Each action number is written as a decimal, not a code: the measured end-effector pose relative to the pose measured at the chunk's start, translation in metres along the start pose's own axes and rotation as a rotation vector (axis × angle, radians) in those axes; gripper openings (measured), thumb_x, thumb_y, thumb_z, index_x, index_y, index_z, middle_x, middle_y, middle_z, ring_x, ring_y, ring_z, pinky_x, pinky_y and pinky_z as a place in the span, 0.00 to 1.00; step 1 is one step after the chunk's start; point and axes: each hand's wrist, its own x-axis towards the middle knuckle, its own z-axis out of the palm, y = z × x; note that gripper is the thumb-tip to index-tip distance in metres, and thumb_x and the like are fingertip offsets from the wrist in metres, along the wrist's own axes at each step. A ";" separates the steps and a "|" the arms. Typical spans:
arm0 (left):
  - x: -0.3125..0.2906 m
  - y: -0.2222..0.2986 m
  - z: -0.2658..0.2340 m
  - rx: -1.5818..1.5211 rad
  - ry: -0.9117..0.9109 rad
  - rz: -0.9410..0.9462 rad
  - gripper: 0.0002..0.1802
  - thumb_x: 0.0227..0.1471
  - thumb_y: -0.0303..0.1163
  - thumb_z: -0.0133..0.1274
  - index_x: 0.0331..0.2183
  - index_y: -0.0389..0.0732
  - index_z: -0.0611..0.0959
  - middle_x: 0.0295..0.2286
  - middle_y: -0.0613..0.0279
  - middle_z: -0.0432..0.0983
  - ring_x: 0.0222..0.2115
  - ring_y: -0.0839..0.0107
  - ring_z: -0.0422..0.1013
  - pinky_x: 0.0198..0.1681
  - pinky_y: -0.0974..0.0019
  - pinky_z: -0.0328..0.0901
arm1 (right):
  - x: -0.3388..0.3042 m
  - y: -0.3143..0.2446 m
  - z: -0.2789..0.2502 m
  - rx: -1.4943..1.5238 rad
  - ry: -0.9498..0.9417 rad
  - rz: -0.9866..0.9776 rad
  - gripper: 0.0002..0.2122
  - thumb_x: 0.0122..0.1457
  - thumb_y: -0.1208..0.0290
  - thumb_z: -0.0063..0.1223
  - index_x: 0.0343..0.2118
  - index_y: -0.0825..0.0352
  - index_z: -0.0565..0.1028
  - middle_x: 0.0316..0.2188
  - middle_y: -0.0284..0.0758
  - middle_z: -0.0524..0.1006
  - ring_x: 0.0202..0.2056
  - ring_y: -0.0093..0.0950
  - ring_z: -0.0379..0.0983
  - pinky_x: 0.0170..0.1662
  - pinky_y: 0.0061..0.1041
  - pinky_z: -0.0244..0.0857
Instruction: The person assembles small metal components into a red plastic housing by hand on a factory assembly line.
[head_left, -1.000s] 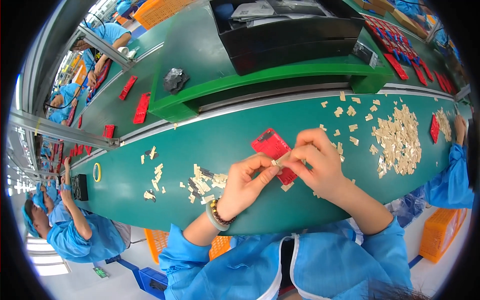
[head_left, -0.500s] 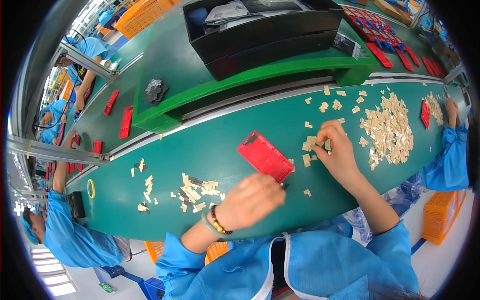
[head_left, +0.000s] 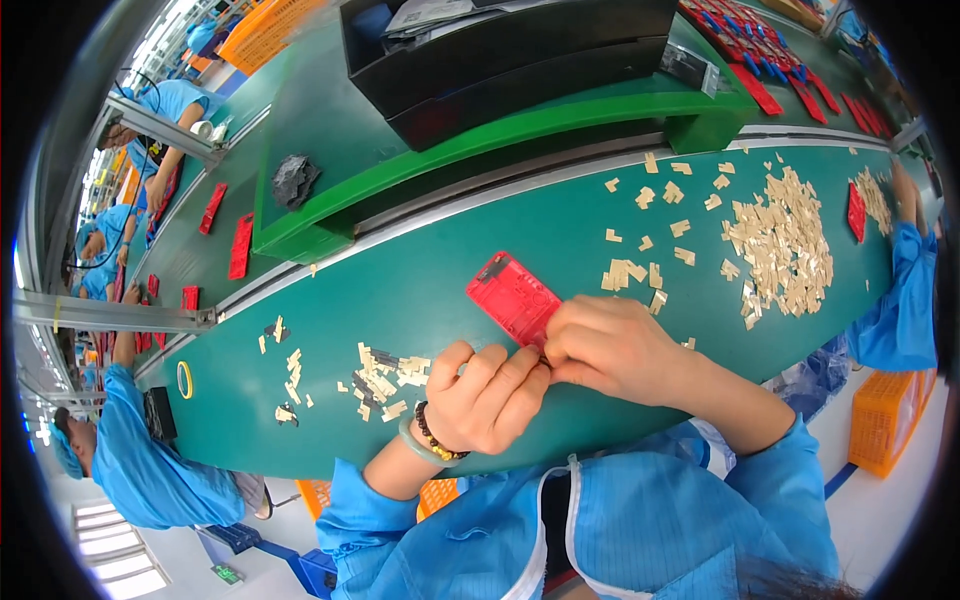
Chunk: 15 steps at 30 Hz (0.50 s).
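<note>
A red plastic casing lies aslant on the green worktop in front of me, its ribbed inner side up and a dark strip near its far end. Both hands meet at its near end and cover that part. My left hand, with a bead bracelet and a pale bangle at the wrist, is closed with curled fingers; whatever it grips is hidden. Thumb and forefinger of my right hand are pinched together against the left fingertips, and anything between them is too small to name. Small cream L-shaped pieces lie just beyond the right hand.
A big heap of cream pieces spreads at right. Cream and dark strips lie left of my hands, near a yellow tape ring. A green raised shelf bears a black box. Co-workers' arms reach in at both sides.
My right hand has moved from the loose cream pieces down and left to the casing's near end. My left hand has shifted slightly left and curled its fingers there.
</note>
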 end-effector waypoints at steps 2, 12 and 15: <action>0.002 -0.005 -0.004 0.081 -0.147 -0.116 0.13 0.40 0.30 0.55 0.33 0.39 0.81 0.28 0.63 0.76 0.29 0.68 0.70 0.34 0.64 0.60 | -0.014 0.002 -0.005 -0.097 -0.169 -0.017 0.10 0.47 0.72 0.61 0.31 0.62 0.71 0.32 0.32 0.72 0.34 0.32 0.73 0.35 0.31 0.68; 0.027 0.007 0.003 -0.483 -0.148 -0.521 0.16 0.51 0.21 0.52 0.44 0.39 0.75 0.33 0.55 0.77 0.31 0.55 0.71 0.39 0.55 0.64 | -0.001 -0.006 -0.001 -0.570 0.171 -0.080 0.14 0.40 0.73 0.61 0.34 0.64 0.76 0.38 0.32 0.75 0.44 0.33 0.70 0.47 0.37 0.60; 0.019 0.002 -0.005 -0.568 -0.255 -0.716 0.16 0.53 0.20 0.50 0.45 0.39 0.73 0.40 0.52 0.76 0.38 0.55 0.73 0.43 0.58 0.65 | 0.004 0.004 0.004 -0.555 0.208 -0.185 0.08 0.40 0.73 0.61 0.27 0.62 0.77 0.33 0.31 0.76 0.42 0.32 0.71 0.45 0.35 0.60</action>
